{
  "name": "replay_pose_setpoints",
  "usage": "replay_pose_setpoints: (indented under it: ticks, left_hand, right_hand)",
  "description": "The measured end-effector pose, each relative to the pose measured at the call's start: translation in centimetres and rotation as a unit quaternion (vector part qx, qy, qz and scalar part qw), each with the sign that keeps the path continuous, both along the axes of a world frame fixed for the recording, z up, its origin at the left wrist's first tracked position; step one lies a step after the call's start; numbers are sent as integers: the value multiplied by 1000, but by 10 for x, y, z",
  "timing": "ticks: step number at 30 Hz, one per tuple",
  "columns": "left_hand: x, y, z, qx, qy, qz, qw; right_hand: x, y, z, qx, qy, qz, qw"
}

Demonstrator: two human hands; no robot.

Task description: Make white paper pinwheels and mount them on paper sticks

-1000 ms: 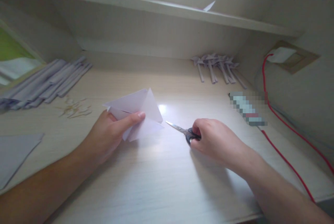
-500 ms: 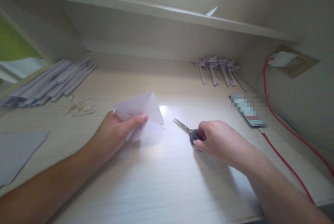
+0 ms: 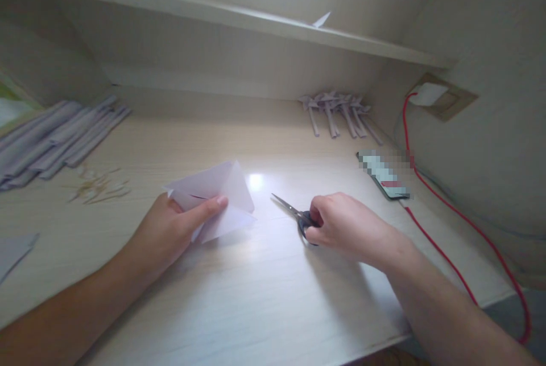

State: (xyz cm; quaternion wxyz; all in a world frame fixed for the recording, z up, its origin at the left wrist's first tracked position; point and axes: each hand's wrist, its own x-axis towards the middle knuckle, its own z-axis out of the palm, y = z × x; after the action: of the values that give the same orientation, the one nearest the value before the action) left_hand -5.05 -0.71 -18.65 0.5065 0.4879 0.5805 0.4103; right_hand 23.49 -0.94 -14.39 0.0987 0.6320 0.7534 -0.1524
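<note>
Gripping white paper (image 3: 217,184) in the left hand (image 3: 168,221) and scissors (image 3: 296,215) in the right hand (image 3: 347,226), apparently partway along.
Pinching the paper between left thumb and fingers, above the table (image 3: 243,297), near the middle of the view; showing a slit and several loose points, so probably cut at least in part, with no point seen fixed at the centre. Holding the scissors at the handles with curled right fingers, with blades aimed toward the paper yet apart from it. Counting as done, to judge by looks: pinwheels on stems (image 3: 327,101), lying at the back right. Left unused, seemingly: rolled paper tubes (image 3: 53,138) at the left, thin yellowish pieces (image 3: 96,185) too blurred to name, and flat paper sheets (image 3: 15,252) at the left edge.
</note>
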Motion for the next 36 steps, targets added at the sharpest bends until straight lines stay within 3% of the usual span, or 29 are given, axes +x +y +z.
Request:
replay_pose_setpoints:
  ticks: [6,15,19,22,27,32,36]
  left_hand:
    - [-3,1,-3,17,14,-11,1000]
    - [-4,1,-3,19,8,-5,1000]
    - [-6,2,-7,7,-16,-5,1000]
    - [-7,3,-8,-1,-26,-5,1000]
    - [-9,4,-10,12,-20,-9,1000]
    - [-5,2,9,10,-18,22,1000]
    - [4,-4,35,7,-81,49,995]
  right_hand:
    - [-2,-2,8,-33,4,1,999]
    - [1,0,6,-12,-15,29,999]
    - [5,2,12,-29,39,14,999]
    - [8,4,14,-83,105,-27,991]
    - [10,10,-1,-129,215,-47,967]
    - [9,17,-25,-78,281,-54,955]
    - [1,17,-34,-95,421,-89,898]
